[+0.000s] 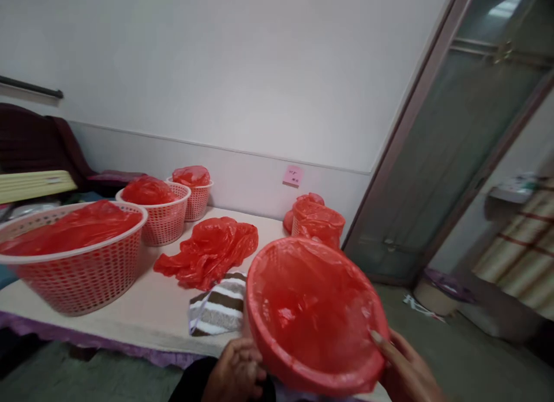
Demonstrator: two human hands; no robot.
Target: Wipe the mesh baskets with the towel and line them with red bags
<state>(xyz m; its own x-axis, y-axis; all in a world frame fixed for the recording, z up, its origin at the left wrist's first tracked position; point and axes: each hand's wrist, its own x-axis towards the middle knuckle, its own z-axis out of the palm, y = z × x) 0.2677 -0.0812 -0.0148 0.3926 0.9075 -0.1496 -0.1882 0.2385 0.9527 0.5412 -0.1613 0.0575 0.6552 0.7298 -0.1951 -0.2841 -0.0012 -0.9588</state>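
Note:
A round basket (318,309) lined with a red plastic bag tilts toward me at the table's front edge. The bag is folded over its rim and covers the outside. My right hand (407,364) grips the basket's right rim, thumb over the lip and the other fingers mostly hidden outside. Low on the left side, my left hand (240,367) has its fingers curled right beside the bag-covered wall; whether they pinch any of the bag is hidden. Left of the basket lie a striped cloth (220,306) and a crumpled red plastic bag (216,249).
On the left of the table (160,309) stand a large pink basket (86,275), a middle one (167,220) and a small one (199,200), each with red plastic inside. A bag-covered basket (322,220) stands behind mine. A bin (437,292) is on the floor at right.

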